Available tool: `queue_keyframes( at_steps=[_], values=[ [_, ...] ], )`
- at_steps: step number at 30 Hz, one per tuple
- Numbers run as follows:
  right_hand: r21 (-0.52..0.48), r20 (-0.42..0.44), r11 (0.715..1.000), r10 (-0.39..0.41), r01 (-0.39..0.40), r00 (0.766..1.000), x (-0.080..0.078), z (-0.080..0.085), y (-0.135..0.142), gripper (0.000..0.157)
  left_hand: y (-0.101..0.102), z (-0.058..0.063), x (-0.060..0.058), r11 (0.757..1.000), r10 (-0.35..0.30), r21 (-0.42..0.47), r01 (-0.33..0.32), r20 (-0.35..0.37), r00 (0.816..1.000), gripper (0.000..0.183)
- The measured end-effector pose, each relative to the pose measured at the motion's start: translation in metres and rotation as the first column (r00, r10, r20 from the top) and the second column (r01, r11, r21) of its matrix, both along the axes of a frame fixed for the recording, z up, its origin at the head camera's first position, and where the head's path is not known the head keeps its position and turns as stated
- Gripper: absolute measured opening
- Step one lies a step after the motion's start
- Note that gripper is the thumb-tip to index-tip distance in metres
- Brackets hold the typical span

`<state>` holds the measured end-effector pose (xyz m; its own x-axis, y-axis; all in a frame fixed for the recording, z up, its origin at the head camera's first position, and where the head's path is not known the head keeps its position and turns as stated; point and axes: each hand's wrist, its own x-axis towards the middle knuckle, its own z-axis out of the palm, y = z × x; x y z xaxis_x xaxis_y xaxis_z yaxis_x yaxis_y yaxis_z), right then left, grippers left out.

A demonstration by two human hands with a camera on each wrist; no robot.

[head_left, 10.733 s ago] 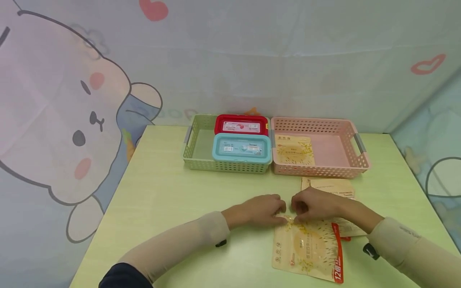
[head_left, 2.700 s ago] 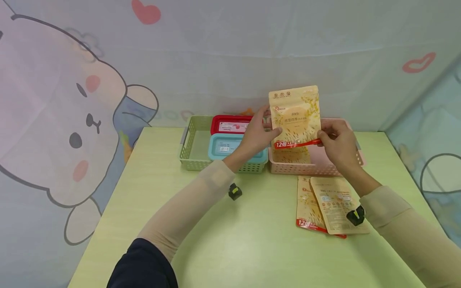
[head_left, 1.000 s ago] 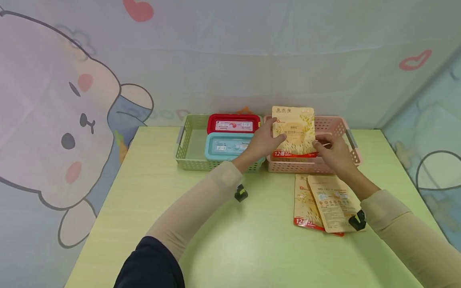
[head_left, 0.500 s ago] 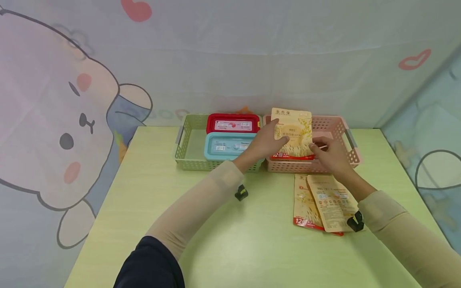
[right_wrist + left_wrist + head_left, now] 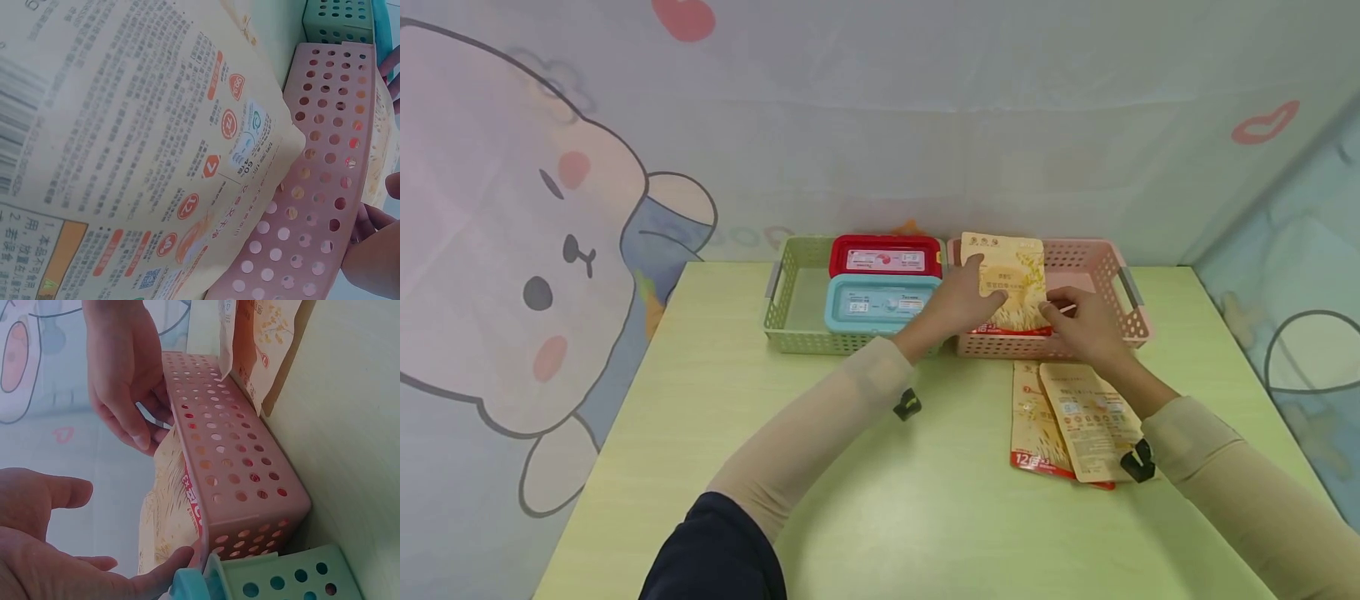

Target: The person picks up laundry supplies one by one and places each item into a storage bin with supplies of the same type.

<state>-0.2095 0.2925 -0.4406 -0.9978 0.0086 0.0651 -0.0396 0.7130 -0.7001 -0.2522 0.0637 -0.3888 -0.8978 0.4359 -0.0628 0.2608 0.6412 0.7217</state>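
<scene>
A beige pouch [image 5: 1011, 271] with a red lower band leans into the pink basket [image 5: 1131, 340], its lower edge behind the near wall. At its right edge, my right hand [image 5: 1086, 325] pinches it between thumb and fingers. My left hand [image 5: 958, 300] lies over the pouch's left side with spread, fairly straight fingers. In the left wrist view, one finger of that hand [image 5: 69, 569] meets the pouch [image 5: 169, 512] near the basket corner. The right wrist view shows my right hand [image 5: 375, 256] by the basket rim.
Two more pouches [image 5: 1093, 425] lie overlapped on the table [image 5: 880, 508], in front of the pink basket; the top one shows its printed back. To the left stands a green basket [image 5: 801, 340] with a red-lidded box [image 5: 886, 254] and a light-blue-lidded box [image 5: 876, 304].
The pouch was smoothed on the table, then lifted upright above the pink basket. Over the last second both hands have lowered it, and it now leans further back inside.
</scene>
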Motion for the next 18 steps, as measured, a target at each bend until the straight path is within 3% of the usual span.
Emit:
queue_keyframes(
  at_steps=[9,18],
  values=[
    [0.058,0.002,0.998,0.011,-0.011,1.0,-0.0031,0.0014,0.0016,0.044,0.0041,0.0022,0.0013,0.999,-0.001,-0.032,0.002,0.018,1.0,0.074],
    [0.111,0.068,0.989,0.09,-0.097,0.994,-0.0065,0.001,0.0035,0.047,0.0094,0.0017,0.0015,0.995,-0.007,-0.094,0.011,0.044,0.999,0.076]
  ],
)
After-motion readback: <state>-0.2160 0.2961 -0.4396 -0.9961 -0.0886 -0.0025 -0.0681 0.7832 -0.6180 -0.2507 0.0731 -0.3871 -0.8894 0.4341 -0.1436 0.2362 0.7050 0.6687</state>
